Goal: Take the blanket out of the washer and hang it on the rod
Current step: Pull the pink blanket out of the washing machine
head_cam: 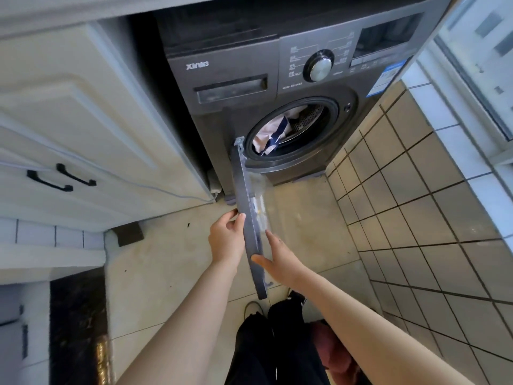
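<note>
A dark grey front-loading washer (236, 115) stands ahead of me with its round door (251, 218) swung open toward me, seen edge-on. Inside the drum lies the blanket (268, 134), pale pink-white with dark blue stripes. My left hand (226, 240) holds the door's outer edge, with the fingers curled round it. My right hand (277, 254) lies on the door's inner side, fingers straight and the thumb touching the rim. No rod is in view.
Cream cabinet doors with black handles (61, 177) stand to the left of the washer. A tiled wall (416, 204) and a window ledge (458, 151) run along the right. My legs in dark trousers (277, 343) stand on the pale floor tiles below.
</note>
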{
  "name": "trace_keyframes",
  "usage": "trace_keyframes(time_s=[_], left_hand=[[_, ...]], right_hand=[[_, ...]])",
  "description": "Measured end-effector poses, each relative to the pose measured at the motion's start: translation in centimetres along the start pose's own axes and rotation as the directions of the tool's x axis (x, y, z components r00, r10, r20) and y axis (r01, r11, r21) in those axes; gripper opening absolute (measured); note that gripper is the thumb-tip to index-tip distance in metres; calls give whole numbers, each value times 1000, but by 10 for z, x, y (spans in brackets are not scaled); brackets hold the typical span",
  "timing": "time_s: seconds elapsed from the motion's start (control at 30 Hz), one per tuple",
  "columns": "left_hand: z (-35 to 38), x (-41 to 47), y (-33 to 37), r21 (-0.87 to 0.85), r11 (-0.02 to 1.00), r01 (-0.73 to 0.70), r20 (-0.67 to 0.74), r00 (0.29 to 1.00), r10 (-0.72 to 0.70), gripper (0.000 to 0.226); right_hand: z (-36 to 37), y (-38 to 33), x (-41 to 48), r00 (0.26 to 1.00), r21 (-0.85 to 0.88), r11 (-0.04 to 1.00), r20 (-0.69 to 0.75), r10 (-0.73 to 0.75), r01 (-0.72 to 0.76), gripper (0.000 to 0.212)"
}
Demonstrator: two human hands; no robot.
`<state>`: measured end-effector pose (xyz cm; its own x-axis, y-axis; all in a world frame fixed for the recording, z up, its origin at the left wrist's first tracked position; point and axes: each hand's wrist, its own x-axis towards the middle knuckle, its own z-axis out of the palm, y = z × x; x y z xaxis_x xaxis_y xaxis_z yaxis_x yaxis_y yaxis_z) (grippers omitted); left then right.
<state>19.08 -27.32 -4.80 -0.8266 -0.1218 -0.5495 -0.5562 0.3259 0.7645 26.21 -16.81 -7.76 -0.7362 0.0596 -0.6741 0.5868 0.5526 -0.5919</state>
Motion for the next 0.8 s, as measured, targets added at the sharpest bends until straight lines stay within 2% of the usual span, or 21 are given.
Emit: trace_keyframes(time_s=[0.1, 0.4, 0.63, 0.73, 0.8], left_hand=[[-17, 4, -4, 19, 999, -46, -58, 997, 47, 27], [-56, 21, -12, 179, 976, -120, -166, 975, 150, 27], [-62, 20, -11, 233, 961, -147, -185, 964, 193, 25], [-57, 20, -9, 281, 934, -223, -242, 925, 294, 22], [-50, 15, -5, 339, 883, -325, -287, 858, 426, 23]], right_hand=[[20, -12, 7, 1000, -43, 999, 21, -13, 14, 78], [72, -49, 19, 1000, 63, 998, -15, 20, -19, 74], [63, -48, 15, 1000, 44, 999, 3, -23, 23, 76], [36, -37, 14, 1000, 26, 1000, -15, -13, 14, 73], [13, -25, 16, 999, 13, 1000, -34, 9, -8, 73]])
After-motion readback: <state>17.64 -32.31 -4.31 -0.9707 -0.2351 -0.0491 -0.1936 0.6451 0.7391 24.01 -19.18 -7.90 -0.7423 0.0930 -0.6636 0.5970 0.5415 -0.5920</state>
